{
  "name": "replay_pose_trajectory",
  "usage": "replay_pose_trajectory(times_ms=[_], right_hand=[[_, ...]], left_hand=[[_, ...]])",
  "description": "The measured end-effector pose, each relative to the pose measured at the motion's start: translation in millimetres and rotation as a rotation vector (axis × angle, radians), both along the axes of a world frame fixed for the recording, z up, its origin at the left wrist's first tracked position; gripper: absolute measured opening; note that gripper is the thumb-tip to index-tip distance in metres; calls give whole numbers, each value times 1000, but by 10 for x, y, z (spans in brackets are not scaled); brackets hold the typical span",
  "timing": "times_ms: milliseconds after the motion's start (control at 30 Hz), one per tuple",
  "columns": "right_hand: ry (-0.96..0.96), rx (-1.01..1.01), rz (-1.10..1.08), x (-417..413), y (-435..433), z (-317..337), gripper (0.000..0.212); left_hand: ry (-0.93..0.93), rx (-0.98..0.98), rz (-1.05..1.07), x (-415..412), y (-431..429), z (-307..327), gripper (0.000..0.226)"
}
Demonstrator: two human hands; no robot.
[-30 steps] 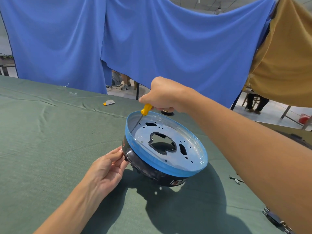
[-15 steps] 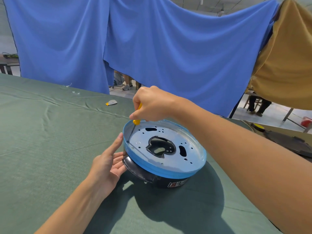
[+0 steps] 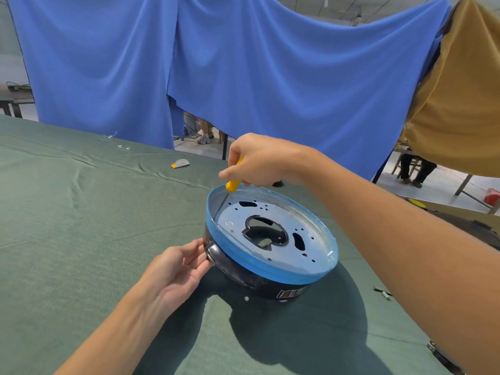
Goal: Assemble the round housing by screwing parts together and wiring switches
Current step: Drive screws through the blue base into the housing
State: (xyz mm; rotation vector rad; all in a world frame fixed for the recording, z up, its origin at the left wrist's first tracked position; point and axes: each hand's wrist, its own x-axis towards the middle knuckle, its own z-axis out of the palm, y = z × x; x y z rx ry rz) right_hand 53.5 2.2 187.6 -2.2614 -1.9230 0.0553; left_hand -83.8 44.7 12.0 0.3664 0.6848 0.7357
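Center frame on the table [image 3: 67, 226], right hand [image 3: 259, 161] grips the yellow screwdriver [image 3: 232, 185], tip inside the round housing [image 3: 270, 272] at its left rim; left hand [image 3: 178, 269] touches its dark side, fingers relaxed.

Glossy black housing [image 3: 238, 272] with matt metal plate [image 3: 284, 255] rests on matt green cloth [image 3: 81, 239].

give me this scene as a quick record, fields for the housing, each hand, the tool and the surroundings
round housing: blue rim, black lower body, sits on the table
inside: perforated metal plate with a central cutout
right hand: grips the screwdriver from above
screwdriver: yellow handle, tilted, tip down inside the left rim
left hand: fingers rest against the black lower side
table: covered in green cloth
background: blue curtain
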Motion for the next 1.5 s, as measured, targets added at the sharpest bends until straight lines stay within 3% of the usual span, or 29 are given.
replay_pose_trajectory(times_ms=[133,500,800,1000,1167,1267,1367,1500], right_hand=[[106,51,29,65,-91,87,17],[213,36,30,162,-179,42,18],[171,102,-52,140,-160,92,36],[339,68,-184,185,-149,182,37],[406,-71,-30,218,-266,301,26],[251,-8,40,191,-311,263,17],[51,54,12,121,-263,188,28],[-33,28,-48,84,-212,114,33]], left_hand=[[-105,-77,9,39,-33,30,15],[-204,-145,89,33,-33,62,13],[-107,96,85,62,-58,37,21],[-48,357,184,92,-120,17,11],[-60,315,180,100,-124,27,14],[-80,259,139,86,-112,25,16],[-45,256,120,94,-111,-5,16],[101,323,6,132,-158,-97,15]])
